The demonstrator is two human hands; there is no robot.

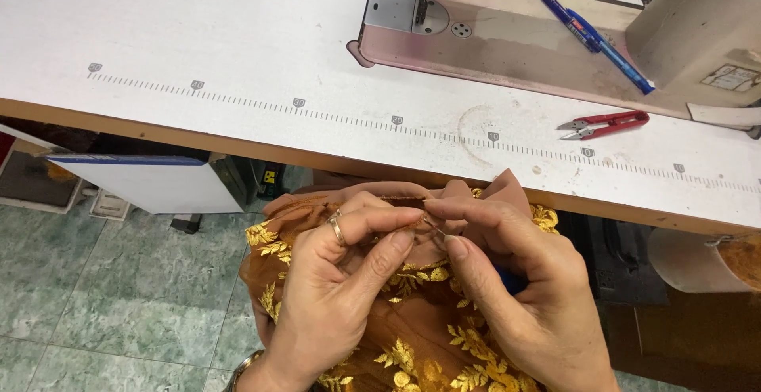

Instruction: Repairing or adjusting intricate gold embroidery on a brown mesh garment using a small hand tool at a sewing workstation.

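Our fingers meet at the folded top edge of the brown fabric, which lies in our lap below the front edge of the tabletop, its gold leaf embroidery spreading under both wrists. The left hand, a ring on one finger, is closed in a pinch on the fold. The right hand is closed thumb to forefinger on a thin metal needle, though the tip is too small for us to tell whether it has entered the cloth. We judge this to be a hand stitch in progress at the gathered edge; the next move calls for a steady fold and a small, controlled push of the point.

Up on the tabletop, red thread snips lie well apart from the hands, near the sewing machine, on whose bed a blue pen rests.
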